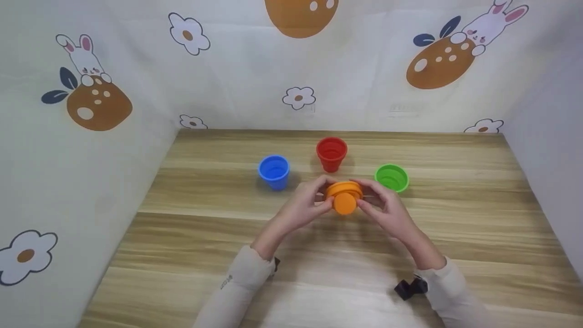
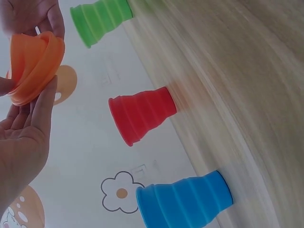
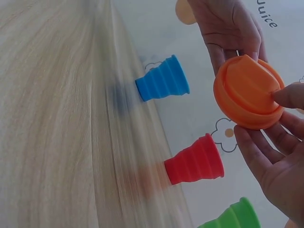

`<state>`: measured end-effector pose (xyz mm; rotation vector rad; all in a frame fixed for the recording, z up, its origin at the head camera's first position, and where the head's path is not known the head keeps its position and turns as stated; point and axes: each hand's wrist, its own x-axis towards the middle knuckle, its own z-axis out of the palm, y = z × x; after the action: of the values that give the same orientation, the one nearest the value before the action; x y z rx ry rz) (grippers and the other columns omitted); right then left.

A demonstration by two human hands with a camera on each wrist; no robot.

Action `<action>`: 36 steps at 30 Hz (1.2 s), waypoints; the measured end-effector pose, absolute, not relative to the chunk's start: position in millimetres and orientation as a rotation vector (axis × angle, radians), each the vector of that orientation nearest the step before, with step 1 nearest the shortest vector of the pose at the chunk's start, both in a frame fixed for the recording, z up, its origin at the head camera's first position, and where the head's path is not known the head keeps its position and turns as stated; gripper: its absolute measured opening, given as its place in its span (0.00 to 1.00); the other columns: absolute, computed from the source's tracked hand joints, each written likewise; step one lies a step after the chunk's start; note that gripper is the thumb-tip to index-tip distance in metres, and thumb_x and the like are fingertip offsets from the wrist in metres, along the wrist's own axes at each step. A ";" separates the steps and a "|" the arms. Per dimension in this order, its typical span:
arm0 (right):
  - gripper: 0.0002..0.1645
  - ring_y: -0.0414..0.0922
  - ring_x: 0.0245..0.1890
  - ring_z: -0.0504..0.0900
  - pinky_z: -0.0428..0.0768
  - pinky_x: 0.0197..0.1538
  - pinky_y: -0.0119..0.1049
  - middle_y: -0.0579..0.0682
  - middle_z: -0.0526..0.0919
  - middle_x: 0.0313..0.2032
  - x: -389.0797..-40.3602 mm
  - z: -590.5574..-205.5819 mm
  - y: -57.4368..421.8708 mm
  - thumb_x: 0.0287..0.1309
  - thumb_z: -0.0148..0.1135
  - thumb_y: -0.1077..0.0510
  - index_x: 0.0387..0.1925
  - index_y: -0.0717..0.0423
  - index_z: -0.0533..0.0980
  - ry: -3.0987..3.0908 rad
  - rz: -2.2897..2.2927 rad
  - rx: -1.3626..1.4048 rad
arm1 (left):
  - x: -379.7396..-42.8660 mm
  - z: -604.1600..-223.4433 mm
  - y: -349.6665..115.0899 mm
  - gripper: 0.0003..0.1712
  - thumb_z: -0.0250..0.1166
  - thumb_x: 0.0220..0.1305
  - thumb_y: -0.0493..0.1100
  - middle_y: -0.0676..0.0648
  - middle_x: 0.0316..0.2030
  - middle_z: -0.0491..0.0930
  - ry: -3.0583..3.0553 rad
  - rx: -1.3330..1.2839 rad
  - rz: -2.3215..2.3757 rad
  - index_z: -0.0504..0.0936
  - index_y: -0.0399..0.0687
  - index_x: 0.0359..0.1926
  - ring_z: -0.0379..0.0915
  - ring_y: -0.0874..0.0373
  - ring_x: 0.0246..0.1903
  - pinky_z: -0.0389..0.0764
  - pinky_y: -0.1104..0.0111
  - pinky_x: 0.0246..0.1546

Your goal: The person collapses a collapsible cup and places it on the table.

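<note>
Both hands hold an orange collapsible cup (image 1: 345,203) above the table, its round base facing the head camera. My left hand (image 1: 303,206) pinches its left side between thumb and fingers, and my right hand (image 1: 388,210) does likewise on the right. In the right wrist view the orange cup (image 3: 249,92) is partly folded, its wall slanted inside the wider rim ring. Beyond the hands stand a blue cup (image 1: 274,172), a red cup (image 1: 331,154) and a green cup (image 1: 391,178), all upright. The green one is close to my right fingers.
The wood-grain table (image 1: 205,237) meets a patterned cloth wall (image 1: 246,68) behind the cups, with more pale walls at left and right. A black wrist device (image 1: 411,288) sits by the right sleeve.
</note>
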<state>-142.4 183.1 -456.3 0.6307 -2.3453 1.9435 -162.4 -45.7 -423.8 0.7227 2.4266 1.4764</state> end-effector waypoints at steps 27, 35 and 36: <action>0.26 0.35 0.53 0.81 0.82 0.56 0.28 0.37 0.83 0.52 -143.1 -456.1 179.7 0.61 0.59 0.74 0.61 0.74 0.67 -2.207 2.149 0.646 | -161.3 -423.9 -44.7 0.19 0.60 0.67 0.32 0.43 0.55 0.81 2.448 0.708 1.618 0.75 0.43 0.58 0.79 0.52 0.55 0.84 0.64 0.53; 0.25 0.36 0.51 0.82 0.84 0.53 0.29 0.40 0.83 0.49 -142.8 -455.6 177.8 0.60 0.60 0.75 0.60 0.73 0.69 -2.230 2.122 0.559 | -161.2 -424.3 -43.5 0.19 0.60 0.67 0.33 0.43 0.54 0.81 2.445 0.720 1.617 0.74 0.42 0.58 0.79 0.53 0.53 0.85 0.63 0.53; 0.25 0.36 0.51 0.82 0.84 0.53 0.29 0.40 0.83 0.49 -142.7 -455.2 177.5 0.60 0.60 0.75 0.59 0.73 0.69 -2.230 2.120 0.552 | -161.3 -424.5 -43.3 0.19 0.60 0.67 0.32 0.43 0.53 0.81 2.440 0.722 1.621 0.74 0.42 0.58 0.79 0.52 0.53 0.84 0.61 0.53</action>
<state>-142.7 177.5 -455.2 0.5523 -2.2305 2.1199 -161.3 -43.3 -424.5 0.7218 2.4400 1.6206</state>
